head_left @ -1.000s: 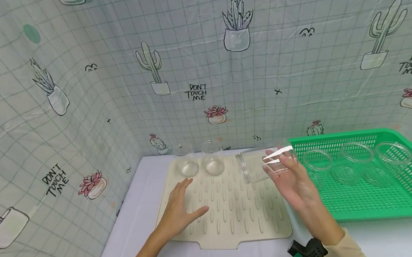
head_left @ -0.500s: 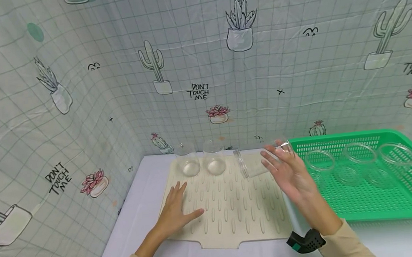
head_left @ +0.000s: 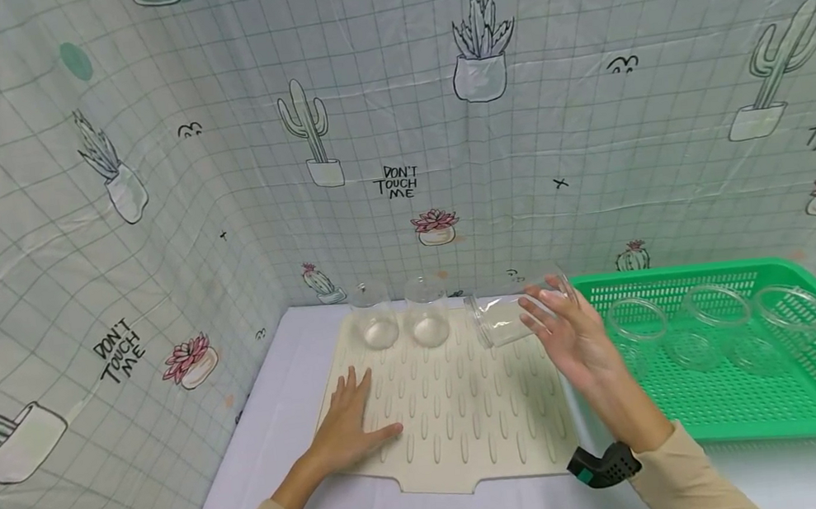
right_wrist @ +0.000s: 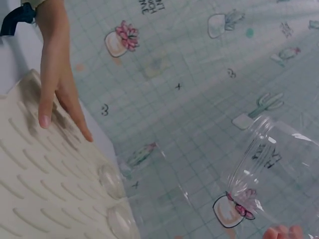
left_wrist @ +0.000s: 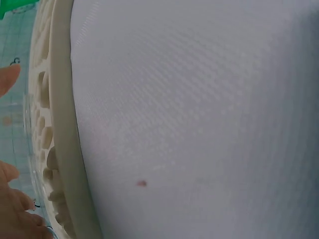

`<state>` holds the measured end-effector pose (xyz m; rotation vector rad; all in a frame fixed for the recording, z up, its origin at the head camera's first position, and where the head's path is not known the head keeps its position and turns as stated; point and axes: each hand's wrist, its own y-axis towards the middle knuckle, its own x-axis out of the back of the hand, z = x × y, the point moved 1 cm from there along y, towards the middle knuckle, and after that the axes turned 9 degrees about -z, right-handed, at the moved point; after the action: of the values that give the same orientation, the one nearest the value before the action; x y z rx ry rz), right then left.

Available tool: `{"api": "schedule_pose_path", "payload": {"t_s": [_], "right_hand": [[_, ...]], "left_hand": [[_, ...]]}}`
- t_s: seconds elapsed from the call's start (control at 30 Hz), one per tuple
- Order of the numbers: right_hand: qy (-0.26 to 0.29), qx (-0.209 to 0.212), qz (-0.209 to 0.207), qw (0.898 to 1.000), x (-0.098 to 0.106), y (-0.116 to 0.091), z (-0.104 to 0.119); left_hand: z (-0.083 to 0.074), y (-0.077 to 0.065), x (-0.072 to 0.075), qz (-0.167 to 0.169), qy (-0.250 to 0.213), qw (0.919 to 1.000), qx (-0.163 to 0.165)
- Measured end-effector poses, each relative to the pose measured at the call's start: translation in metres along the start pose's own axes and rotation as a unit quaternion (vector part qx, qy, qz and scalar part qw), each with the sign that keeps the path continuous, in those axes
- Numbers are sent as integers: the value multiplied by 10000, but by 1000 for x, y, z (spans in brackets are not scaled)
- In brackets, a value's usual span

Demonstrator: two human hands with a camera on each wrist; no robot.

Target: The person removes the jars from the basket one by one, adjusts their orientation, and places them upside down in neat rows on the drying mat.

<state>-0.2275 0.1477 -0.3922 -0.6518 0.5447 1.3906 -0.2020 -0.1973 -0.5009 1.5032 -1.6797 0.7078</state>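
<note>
A clear jar (head_left: pixel 503 317) lies nearly level in my right hand (head_left: pixel 573 337), its threaded mouth pointing left over the back right of the beige ridged mat (head_left: pixel 462 415). My fingers and thumb grip it near its base. In the right wrist view the jar (right_wrist: pixel 284 169) shows its ringed neck, with fingertips (right_wrist: pixel 284 233) at its lower side. My left hand (head_left: pixel 347 427), fingers straight and spread, is over the left side of the mat and holds nothing. Two more clear jars, a left one (head_left: pixel 375 316) and a right one (head_left: pixel 427 312), stand at the mat's back edge.
A green plastic basket (head_left: pixel 781 398) is at the right, beside the mat. Inside it, toward the back, stand three clear jars with their round mouths facing up. White cloth (head_left: pixel 259 403) covers the table. A printed curtain (head_left: pixel 378 108) rises behind and at the left.
My right hand has moved slightly left with the jar, turning it a little so its mouth sits somewhat higher. The left hand has drawn slightly back and down, fingers spreading wider.
</note>
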Motion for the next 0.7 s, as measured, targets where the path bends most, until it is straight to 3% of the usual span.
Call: {"api": "schedule_pose_path", "payload": {"t_s": [0.4, 0.7], "right_hand": [[-52, 72, -14, 10000, 0, 14, 2], [-599, -85, -328, 9976, -3, 23, 4]], "left_hand": [[3, -3, -4, 199, -82, 9998, 39], [6, -4, -6, 307, 110, 9995, -28]]}}
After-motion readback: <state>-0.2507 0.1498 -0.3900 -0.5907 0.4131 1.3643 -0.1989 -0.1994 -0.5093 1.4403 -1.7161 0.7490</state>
